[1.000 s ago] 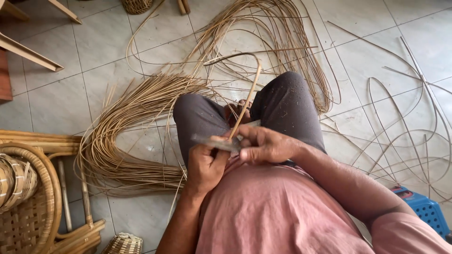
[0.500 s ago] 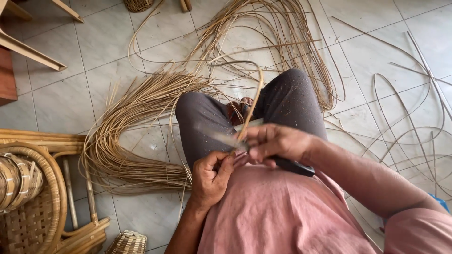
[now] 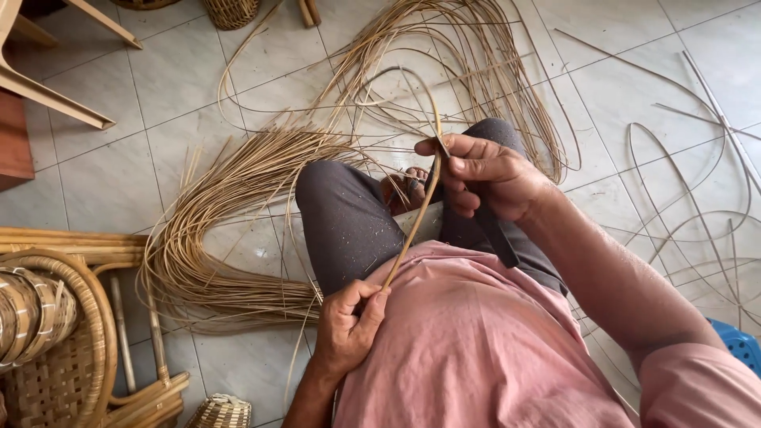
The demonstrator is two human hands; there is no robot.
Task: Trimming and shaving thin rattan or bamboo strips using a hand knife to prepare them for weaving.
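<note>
Right hand (image 3: 483, 176) closed around a dark-handled knife (image 3: 493, 230), thumb laid forward along the top; the blade meets a single rattan strip (image 3: 412, 230) just under the thumb, though the edge itself is hidden by the fingers. Left hand (image 3: 349, 321) pinches the near end of that strip between thumb and fingers, low against the pink shirt (image 3: 468, 349). The strip runs taut from the left hand up to the knife, then arcs on in a loop over the knees towards the far floor.

Judgement on doing this well: keep the strip under tension between the two hands, blade at a shallow angle, thumb as the guide so the shaving stays even; draw the cane rather than push the knife, and keep the edge turned off the thigh and the gripping fingers.

Outward: grey trousers (image 3: 349, 222), a sandalled foot (image 3: 404, 189) between the knees. Left of the legs, a big bundle of rattan strips (image 3: 214, 230) bent into a U on the tiled floor (image 3: 95, 166). Loose strands coil far and right. Woven cane chair (image 3: 55, 333) near left.
</note>
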